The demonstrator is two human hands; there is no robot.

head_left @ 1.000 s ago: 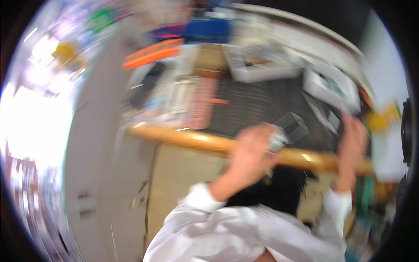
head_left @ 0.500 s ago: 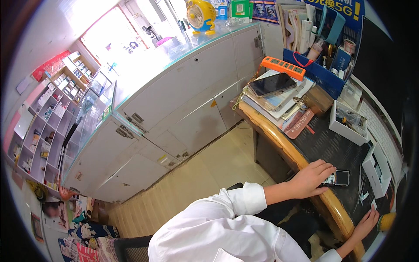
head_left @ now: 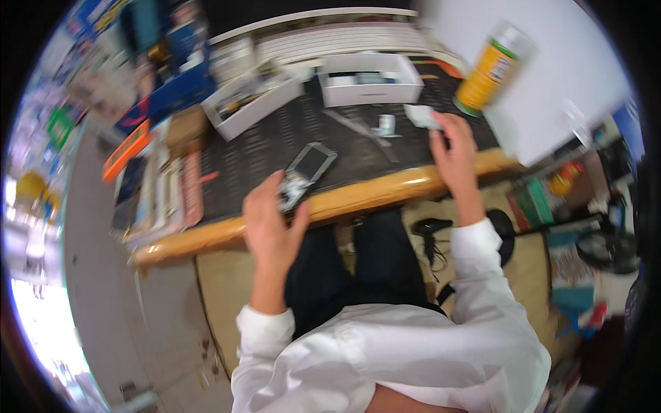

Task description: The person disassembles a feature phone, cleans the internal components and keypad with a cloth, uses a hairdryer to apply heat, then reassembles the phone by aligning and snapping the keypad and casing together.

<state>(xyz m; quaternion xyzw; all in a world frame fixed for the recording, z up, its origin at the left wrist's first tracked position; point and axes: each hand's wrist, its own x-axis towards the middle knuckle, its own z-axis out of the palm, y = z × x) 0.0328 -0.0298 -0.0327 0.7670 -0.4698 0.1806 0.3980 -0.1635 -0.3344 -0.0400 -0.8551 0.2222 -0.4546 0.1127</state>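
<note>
An opened phone, its dark rectangular part and bare inner parts showing, lies slantwise near the front edge of the black mat. My left hand grips its lower end, fingers on one side and thumb on the other. To the right, my right hand pinches a small white piece, perhaps tissue or paper, at the mat's surface. Just left of that sits a small white-and-green item, too blurred to name. Thin tools like tweezers lie between the two hands.
At the back stand a white box of parts, another white box and a keyboard. A yellow spray can stands right of my right hand. Papers and a dark phone are stacked left, beside an orange power strip.
My view has swung right and now faces the desk squarely. The left hand stays at the opened phone, with more of the phone uncovered. The right hand still has the white piece.
</note>
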